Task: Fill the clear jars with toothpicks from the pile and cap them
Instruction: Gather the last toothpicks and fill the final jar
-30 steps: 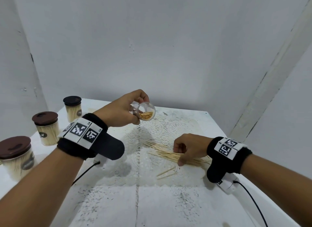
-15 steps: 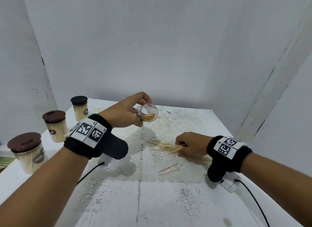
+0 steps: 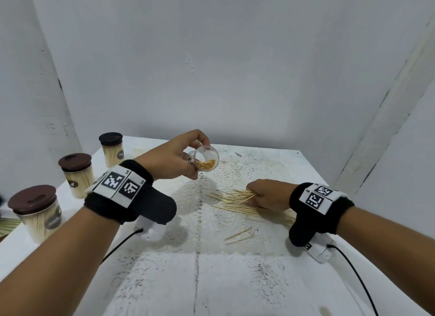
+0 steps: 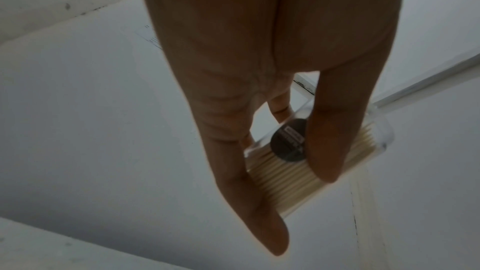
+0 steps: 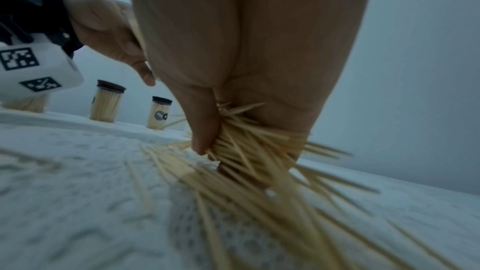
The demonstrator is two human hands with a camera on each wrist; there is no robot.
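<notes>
My left hand [image 3: 188, 158] holds a clear jar [image 3: 206, 158] on its side above the table, its open mouth turned toward me, with toothpicks lying in its lower part. From the left wrist view the jar [image 4: 311, 163] sits between thumb and fingers and bears a dark round label. To the right, my right hand [image 3: 263, 194] rests on the toothpick pile [image 3: 237, 205] and grips a bunch of toothpicks [image 5: 241, 147] between thumb and fingers, just above the lace mat [image 3: 211, 224].
Three capped jars full of toothpicks stand along the table's left edge: a near one [image 3: 37, 212], a middle one [image 3: 76, 174], a far one [image 3: 111, 148]. A few loose toothpicks [image 3: 237, 235] lie on the mat toward me. Walls close in behind and at the right.
My right hand has closed round a bunch of toothpicks on the pile and shifted slightly left. The left hand keeps the jar held up in much the same place.
</notes>
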